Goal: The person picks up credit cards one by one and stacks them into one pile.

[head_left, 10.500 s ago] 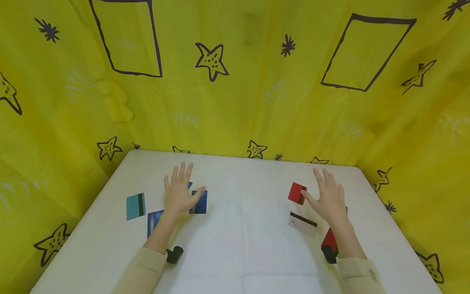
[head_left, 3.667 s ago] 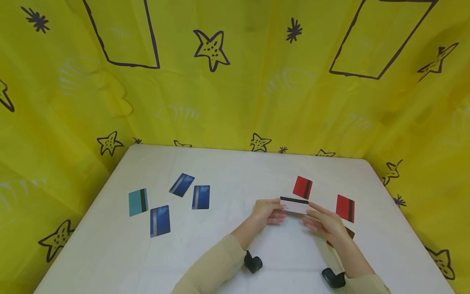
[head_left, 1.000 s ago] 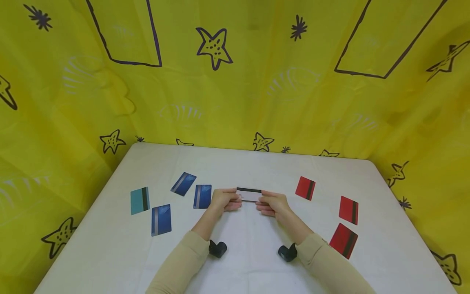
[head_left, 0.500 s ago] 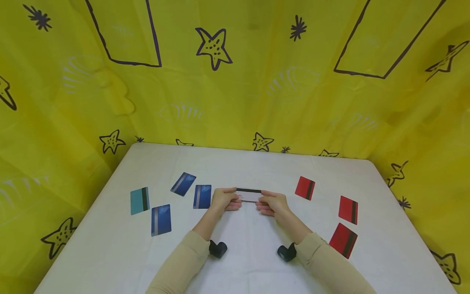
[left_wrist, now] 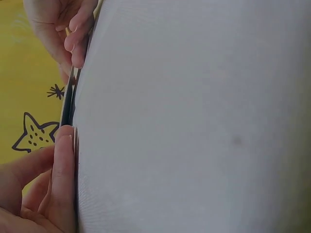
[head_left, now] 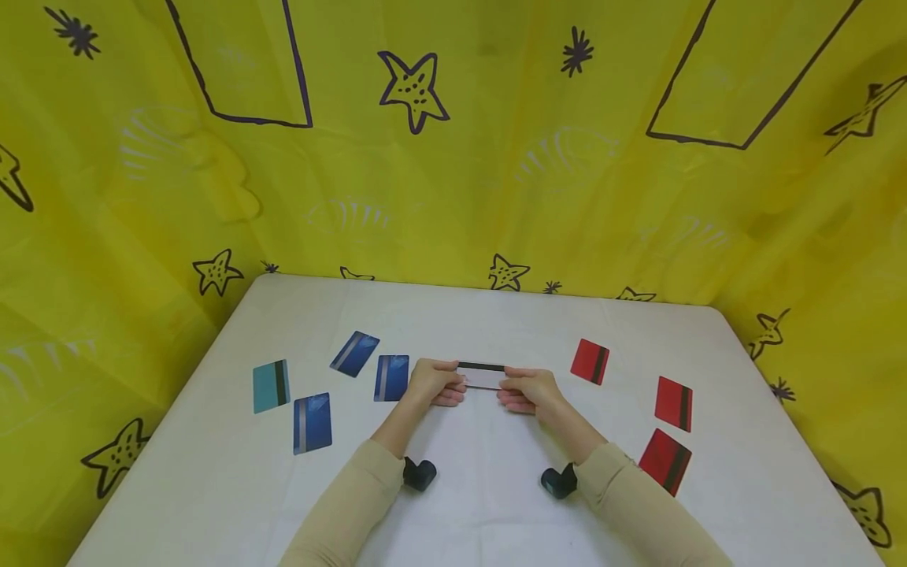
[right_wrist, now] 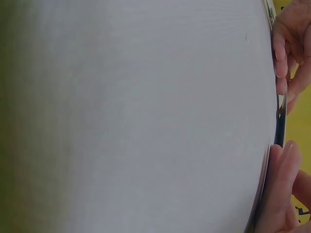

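Observation:
A white card with a black stripe (head_left: 483,376) is held between both hands near the middle of the table. My left hand (head_left: 432,382) pinches its left end with thumb and fingers. At the opposite end my right hand (head_left: 533,388) pinches it the same way. Both wrist views catch the card (left_wrist: 68,104) nearly edge-on, so its face is hidden there. Just left of the left hand lies a blue card (head_left: 392,378). The nearest card to the right hand is a red one (head_left: 590,361).
On the left lie two more blue cards (head_left: 312,424) and a teal card (head_left: 272,386). Two further red cards (head_left: 674,404) lie to the right. The white table (head_left: 482,488) meets a yellow patterned curtain (head_left: 453,205) behind and at the sides.
Earlier the hands were spread over the cards, then both took the white card at the right. They carried it left to the middle; over the last second they have hardly moved.

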`<state>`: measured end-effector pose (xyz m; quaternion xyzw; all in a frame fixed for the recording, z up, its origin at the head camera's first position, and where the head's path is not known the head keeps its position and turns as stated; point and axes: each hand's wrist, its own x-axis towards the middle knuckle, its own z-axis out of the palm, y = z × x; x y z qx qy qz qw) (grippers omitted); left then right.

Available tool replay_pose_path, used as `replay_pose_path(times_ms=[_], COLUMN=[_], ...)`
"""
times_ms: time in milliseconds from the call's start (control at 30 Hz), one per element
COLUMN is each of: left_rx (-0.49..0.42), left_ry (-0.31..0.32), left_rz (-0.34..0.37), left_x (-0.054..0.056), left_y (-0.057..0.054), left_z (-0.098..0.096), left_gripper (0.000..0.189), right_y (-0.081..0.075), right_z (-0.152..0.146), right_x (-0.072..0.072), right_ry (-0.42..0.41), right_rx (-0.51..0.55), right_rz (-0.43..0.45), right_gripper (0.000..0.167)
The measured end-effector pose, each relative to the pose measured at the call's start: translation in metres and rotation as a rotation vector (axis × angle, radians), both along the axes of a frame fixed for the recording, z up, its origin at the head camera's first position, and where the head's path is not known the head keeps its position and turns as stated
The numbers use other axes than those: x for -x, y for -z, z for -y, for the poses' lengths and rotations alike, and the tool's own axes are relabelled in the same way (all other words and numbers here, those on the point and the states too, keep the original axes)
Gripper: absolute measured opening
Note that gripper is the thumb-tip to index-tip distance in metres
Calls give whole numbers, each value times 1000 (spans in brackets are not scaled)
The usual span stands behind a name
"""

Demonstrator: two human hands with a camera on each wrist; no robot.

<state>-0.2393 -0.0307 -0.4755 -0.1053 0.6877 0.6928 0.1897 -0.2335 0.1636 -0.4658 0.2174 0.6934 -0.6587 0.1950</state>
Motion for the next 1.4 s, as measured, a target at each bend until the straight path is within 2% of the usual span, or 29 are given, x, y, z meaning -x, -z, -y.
replay_pose_path(times_ms=[300, 567, 833, 1067, 1400], left_rx=[55, 150, 168, 188, 192], left_ry=[15, -22, -45, -59, -70], left_rz=[-5, -18, -39, -65, -65], left_x=[1, 1, 1, 0, 0], left_y=[-3, -1, 3, 2, 2], left_z=[1, 0, -2, -4, -5], left_gripper=[37, 38, 36, 35, 37], right_y=[-1, 0, 1, 1, 2], right_z=[0, 0, 2, 2, 3], right_x=[0, 0, 0, 0, -2], right_ry=[-16, -21, -7, -9, -1], right_rx=[-18, -31, -62, -58, -79], right_rz=[4, -2, -10, -42, -52], right_gripper=[44, 45, 44, 42, 43])
